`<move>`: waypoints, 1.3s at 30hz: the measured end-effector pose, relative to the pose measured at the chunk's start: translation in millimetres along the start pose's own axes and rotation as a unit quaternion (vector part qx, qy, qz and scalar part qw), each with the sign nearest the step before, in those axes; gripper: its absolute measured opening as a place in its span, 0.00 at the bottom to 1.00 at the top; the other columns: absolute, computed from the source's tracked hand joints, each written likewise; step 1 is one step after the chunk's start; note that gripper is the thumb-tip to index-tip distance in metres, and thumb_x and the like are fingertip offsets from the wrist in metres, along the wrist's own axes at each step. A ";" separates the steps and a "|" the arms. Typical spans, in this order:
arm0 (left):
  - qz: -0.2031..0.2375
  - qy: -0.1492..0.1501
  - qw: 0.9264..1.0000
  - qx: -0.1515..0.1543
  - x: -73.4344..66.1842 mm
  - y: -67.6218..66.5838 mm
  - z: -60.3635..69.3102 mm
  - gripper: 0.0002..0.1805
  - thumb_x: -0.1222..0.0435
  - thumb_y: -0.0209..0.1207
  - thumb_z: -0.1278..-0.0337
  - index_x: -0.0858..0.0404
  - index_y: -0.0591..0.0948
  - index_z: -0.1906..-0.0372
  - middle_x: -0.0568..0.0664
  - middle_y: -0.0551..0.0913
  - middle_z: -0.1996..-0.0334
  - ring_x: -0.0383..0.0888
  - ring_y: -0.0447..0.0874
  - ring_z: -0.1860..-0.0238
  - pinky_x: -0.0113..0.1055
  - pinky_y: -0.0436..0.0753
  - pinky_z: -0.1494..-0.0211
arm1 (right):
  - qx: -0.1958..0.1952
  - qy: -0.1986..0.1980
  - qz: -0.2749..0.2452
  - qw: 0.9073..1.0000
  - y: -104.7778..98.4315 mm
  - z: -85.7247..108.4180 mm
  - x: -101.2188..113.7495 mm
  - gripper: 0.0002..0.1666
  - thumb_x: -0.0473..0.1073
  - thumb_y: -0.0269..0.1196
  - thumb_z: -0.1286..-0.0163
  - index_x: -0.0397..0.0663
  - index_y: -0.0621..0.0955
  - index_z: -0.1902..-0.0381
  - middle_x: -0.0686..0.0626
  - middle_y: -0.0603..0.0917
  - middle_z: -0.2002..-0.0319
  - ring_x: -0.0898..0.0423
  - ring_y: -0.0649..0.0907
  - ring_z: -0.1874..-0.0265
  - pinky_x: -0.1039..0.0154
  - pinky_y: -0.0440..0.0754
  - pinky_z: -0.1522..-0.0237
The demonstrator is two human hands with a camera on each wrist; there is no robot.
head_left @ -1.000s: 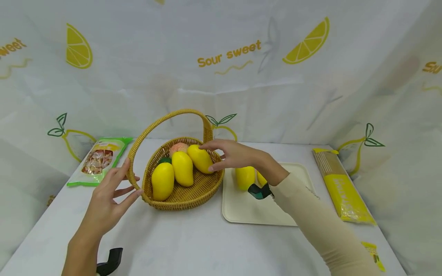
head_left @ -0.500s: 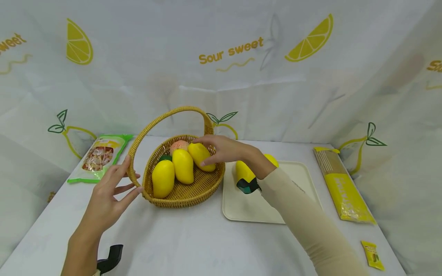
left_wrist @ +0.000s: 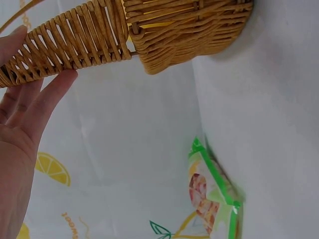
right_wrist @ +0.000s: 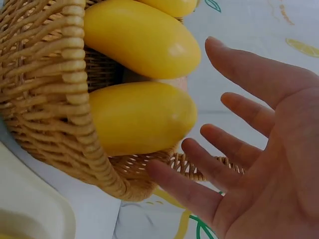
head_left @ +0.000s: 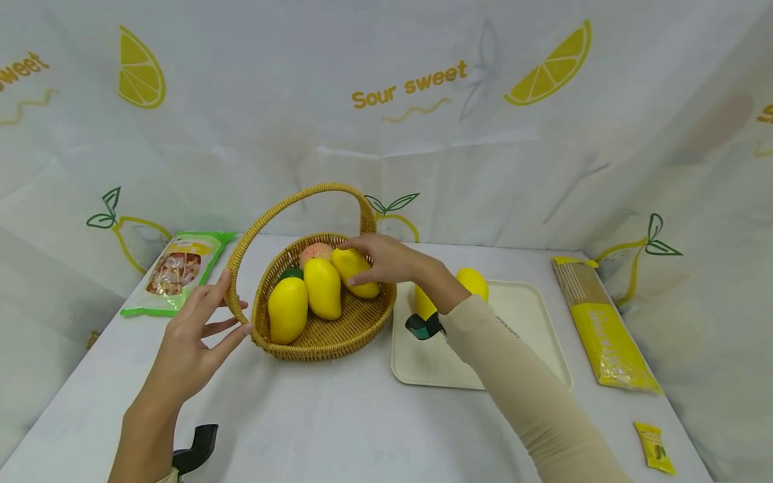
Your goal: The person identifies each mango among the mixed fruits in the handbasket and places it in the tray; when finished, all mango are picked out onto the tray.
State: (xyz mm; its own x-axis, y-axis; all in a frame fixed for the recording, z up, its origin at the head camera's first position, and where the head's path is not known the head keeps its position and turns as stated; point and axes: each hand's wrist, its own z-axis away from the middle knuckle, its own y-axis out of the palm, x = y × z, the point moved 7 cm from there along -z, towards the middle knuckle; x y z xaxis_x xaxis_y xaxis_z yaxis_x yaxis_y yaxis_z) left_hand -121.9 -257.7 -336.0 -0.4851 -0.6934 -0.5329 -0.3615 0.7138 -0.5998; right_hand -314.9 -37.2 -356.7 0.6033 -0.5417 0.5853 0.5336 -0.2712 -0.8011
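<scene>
My left hand [head_left: 190,342] grips the base of the handle [head_left: 274,218] of a wicker basket [head_left: 326,349], thumb on one side and fingers on the other. Inside the basket lie three yellow mangoes, the left one [head_left: 287,310], the middle one [head_left: 323,288] and the right one [head_left: 356,272]. Behind them are a pinkish round fruit [head_left: 315,253] and a dark green item [head_left: 292,274], mostly hidden. Over the right mango my right hand [head_left: 389,258] hovers with spread fingers; in the right wrist view a gap shows between the fingers and the mangoes [right_wrist: 144,117].
A cream tray [head_left: 519,335] right of the basket bears two more yellow mangoes [head_left: 474,283], partly behind my right forearm. Further right lie a yellow noodle packet [head_left: 610,342] and a small yellow sachet [head_left: 654,447]. At the left is a green-edged snack bag [head_left: 178,272].
My right hand has shifted a little left, further over the right mango in the basket. My left hand keeps its grip on the handle. The head view has tilted slightly.
</scene>
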 end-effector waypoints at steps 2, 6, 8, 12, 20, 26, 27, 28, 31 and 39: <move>0.000 -0.005 1.000 -0.002 -0.5 0.1 -0.3 0.47 0.59 0.63 0.48 0.60 0.61 0.21 0.57 0.76 0.50 0.18 0.74 0.44 0.08 0.77 0.48 | 0.004 0.009 0.002 1.000 2.0 -1.0 -0.6 0.41 0.52 0.71 0.33 0.51 0.71 0.25 0.47 0.73 0.27 0.49 0.74 0.31 0.50 0.74 0.24; 0.000 -0.011 1.000 -0.003 -0.5 0.2 0.0 0.46 0.53 0.61 0.46 0.60 0.61 0.21 0.56 0.76 0.49 0.18 0.74 0.44 0.08 0.77 0.48 | 0.015 0.017 0.005 1.000 5.0 -4.3 2.0 0.41 0.52 0.71 0.33 0.51 0.71 0.26 0.48 0.73 0.26 0.49 0.74 0.30 0.51 0.72 0.23; 0.000 -0.010 1.000 -0.003 -0.4 0.1 0.2 0.46 0.50 0.60 0.46 0.60 0.61 0.21 0.57 0.76 0.49 0.17 0.74 0.44 0.08 0.77 0.48 | 0.020 0.021 0.011 0.999 5.4 -6.3 3.7 0.41 0.52 0.71 0.33 0.50 0.71 0.26 0.49 0.73 0.26 0.49 0.72 0.28 0.50 0.70 0.22; 0.000 -0.006 1.000 -0.005 -0.4 -0.3 0.2 0.46 0.49 0.59 0.45 0.60 0.61 0.21 0.57 0.76 0.50 0.18 0.74 0.44 0.08 0.77 0.48 | 0.030 0.039 0.026 0.998 5.9 -9.7 5.5 0.42 0.53 0.71 0.33 0.52 0.70 0.25 0.49 0.71 0.25 0.48 0.69 0.24 0.48 0.66 0.19; -0.001 -0.009 1.000 -0.004 -0.5 -0.4 0.1 0.47 0.49 0.59 0.45 0.60 0.61 0.21 0.57 0.76 0.50 0.17 0.74 0.44 0.07 0.77 0.48 | 0.036 0.071 0.021 0.997 8.5 -14.3 7.5 0.38 0.48 0.69 0.30 0.49 0.70 0.25 0.47 0.71 0.25 0.48 0.69 0.23 0.49 0.68 0.19; -0.001 -0.013 1.000 -0.002 -1.0 -0.1 0.4 0.47 0.55 0.61 0.47 0.60 0.61 0.21 0.58 0.76 0.49 0.17 0.74 0.44 0.08 0.77 0.48 | 0.024 0.094 0.011 0.995 11.6 -14.8 7.1 0.36 0.45 0.69 0.30 0.48 0.71 0.26 0.46 0.72 0.25 0.47 0.68 0.23 0.50 0.68 0.20; -0.004 -0.013 1.000 -0.001 -0.9 0.0 0.4 0.47 0.58 0.63 0.47 0.60 0.61 0.21 0.58 0.76 0.49 0.17 0.73 0.44 0.08 0.77 0.48 | 0.021 0.098 0.009 0.995 12.6 -15.1 6.5 0.36 0.44 0.69 0.30 0.48 0.72 0.27 0.46 0.72 0.25 0.47 0.68 0.23 0.50 0.68 0.20; -0.005 -0.013 1.000 -0.001 -0.8 -0.1 0.5 0.47 0.61 0.65 0.48 0.60 0.61 0.21 0.58 0.76 0.49 0.16 0.73 0.44 0.08 0.77 0.48 | 0.018 0.102 0.007 0.995 13.5 -15.3 5.9 0.36 0.44 0.69 0.30 0.47 0.72 0.27 0.46 0.72 0.25 0.47 0.67 0.23 0.50 0.68 0.20; -0.008 -0.011 1.000 0.003 0.1 0.2 0.5 0.48 0.64 0.66 0.49 0.61 0.60 0.21 0.58 0.75 0.49 0.16 0.73 0.44 0.08 0.78 0.48 | 0.013 0.116 0.006 0.993 17.1 -15.5 3.2 0.34 0.44 0.68 0.30 0.48 0.73 0.28 0.46 0.73 0.26 0.48 0.70 0.25 0.51 0.73 0.23; -0.003 -0.010 1.000 -0.001 -0.4 0.4 0.4 0.47 0.61 0.66 0.47 0.61 0.61 0.21 0.58 0.76 0.49 0.17 0.74 0.44 0.08 0.77 0.48 | 0.016 0.142 -0.010 0.990 23.4 -13.5 -1.6 0.33 0.44 0.69 0.30 0.48 0.75 0.29 0.47 0.75 0.27 0.49 0.77 0.34 0.53 0.80 0.32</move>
State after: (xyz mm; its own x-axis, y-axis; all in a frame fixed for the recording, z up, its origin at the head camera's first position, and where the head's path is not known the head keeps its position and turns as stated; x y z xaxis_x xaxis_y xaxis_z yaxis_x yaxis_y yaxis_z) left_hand -121.5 -257.2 -336.2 -0.4678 -0.6990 -0.5409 -0.3662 0.7103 -0.6011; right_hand -311.4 -53.4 -378.1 0.4043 -0.7389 0.5391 0.5656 -0.2612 -0.7822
